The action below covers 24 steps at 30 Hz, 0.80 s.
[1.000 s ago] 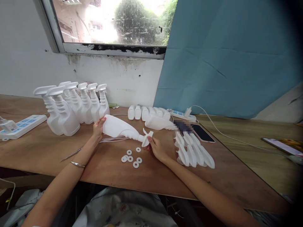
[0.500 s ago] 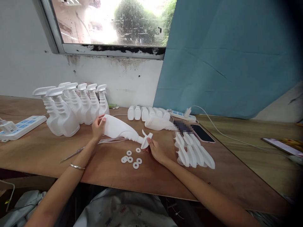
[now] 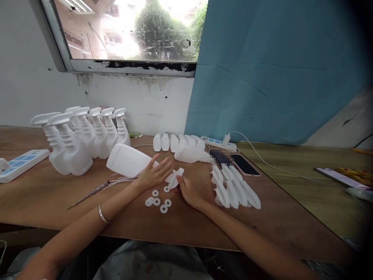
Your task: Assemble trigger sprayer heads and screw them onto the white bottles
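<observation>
A white plastic spray bottle [image 3: 128,160] lies tilted in front of me, its base toward the left and its neck toward the right. My left hand [image 3: 154,174] is over the bottle's neck with the fingers stretched out flat; whether the palm touches the neck is hidden. At the neck end, my right hand [image 3: 188,190] grips a white trigger spray head [image 3: 174,179] between thumb and fingers. Just below the hands several white ring washers [image 3: 156,202] are scattered on the brown tabletop [image 3: 186,227].
Finished-looking spray bottles [image 3: 75,146] stand upright at the left. Bottles without heads [image 3: 174,144] lie along the wall. Rows of white spray heads [image 3: 233,192] lie at the right, near a phone [image 3: 246,165]. A screwdriver-like tool [image 3: 90,193] and power strips [image 3: 25,163] are on the left side.
My left hand has let go of the bottle's base and moved right to its neck, with fingers spread. My right hand stays on the spray head. The view has shifted slightly.
</observation>
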Motion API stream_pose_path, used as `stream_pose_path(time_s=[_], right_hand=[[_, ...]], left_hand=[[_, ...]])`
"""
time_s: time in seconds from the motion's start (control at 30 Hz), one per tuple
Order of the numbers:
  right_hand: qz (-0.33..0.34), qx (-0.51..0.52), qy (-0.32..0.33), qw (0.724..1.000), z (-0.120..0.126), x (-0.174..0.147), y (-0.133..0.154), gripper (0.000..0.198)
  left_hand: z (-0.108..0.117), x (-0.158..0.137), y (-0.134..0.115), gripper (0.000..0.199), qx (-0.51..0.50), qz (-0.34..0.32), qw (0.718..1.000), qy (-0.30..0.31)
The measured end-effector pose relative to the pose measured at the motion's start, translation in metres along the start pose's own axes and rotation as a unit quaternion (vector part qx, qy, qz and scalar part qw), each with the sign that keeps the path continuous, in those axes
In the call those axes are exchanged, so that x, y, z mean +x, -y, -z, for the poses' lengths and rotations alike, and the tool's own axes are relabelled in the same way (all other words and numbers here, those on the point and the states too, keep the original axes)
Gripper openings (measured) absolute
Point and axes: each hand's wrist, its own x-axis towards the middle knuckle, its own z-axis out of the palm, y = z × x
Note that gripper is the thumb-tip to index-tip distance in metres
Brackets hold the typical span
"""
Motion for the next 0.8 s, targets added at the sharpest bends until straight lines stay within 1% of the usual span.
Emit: stream_pose_path(time_s=[0.17, 0.27, 0.37, 0.43, 0.5, 0.53, 0.6, 0.67, 0.73, 0.8], right_hand=[[0.024, 0.029, 0.006, 0.999, -0.002, -0.002, 0.004, 0.048], [0.052, 0.099, 0.019, 0.993, -0.002, -0.003, 0.007, 0.042], [0.058, 0.167, 0.026, 0.984, -0.003, -0.003, 0.005, 0.037], [0.048, 0.181, 0.022, 0.982, -0.003, -0.002, 0.002, 0.036], [0.038, 0.183, 0.018, 0.982, -0.004, -0.001, 0.0, 0.034], [0.035, 0.183, 0.017, 0.982, -0.004, -0.001, -0.001, 0.034], [0.034, 0.181, 0.017, 0.983, -0.005, -0.001, -0.002, 0.033], [0.034, 0.178, 0.019, 0.983, -0.005, -0.001, -0.001, 0.033], [0.031, 0.177, 0.021, 0.984, -0.005, -0.001, 0.001, 0.033], [0.025, 0.177, 0.018, 0.984, -0.005, -0.002, 0.003, 0.032]], left_hand=[[0.003, -0.002, 0.004, 0.018, -0.027, 0.031, 0.997, -0.059], [0.008, -0.003, 0.011, 0.015, -0.015, 0.057, 0.996, -0.073], [0.016, -0.005, 0.03, 0.017, 0.008, 0.103, 0.99, -0.095], [0.023, -0.008, 0.05, 0.025, 0.018, 0.146, 0.983, -0.106], [0.033, -0.015, 0.071, 0.032, 0.02, 0.204, 0.973, -0.105], [0.037, -0.02, 0.081, 0.036, 0.018, 0.239, 0.965, -0.104], [0.046, -0.03, 0.101, 0.041, 0.011, 0.313, 0.942, -0.12], [0.054, -0.043, 0.118, 0.045, -0.008, 0.389, 0.912, -0.131], [0.059, -0.056, 0.133, 0.049, -0.042, 0.457, 0.879, -0.127], [0.06, -0.07, 0.145, 0.049, -0.073, 0.511, 0.847, -0.128]])
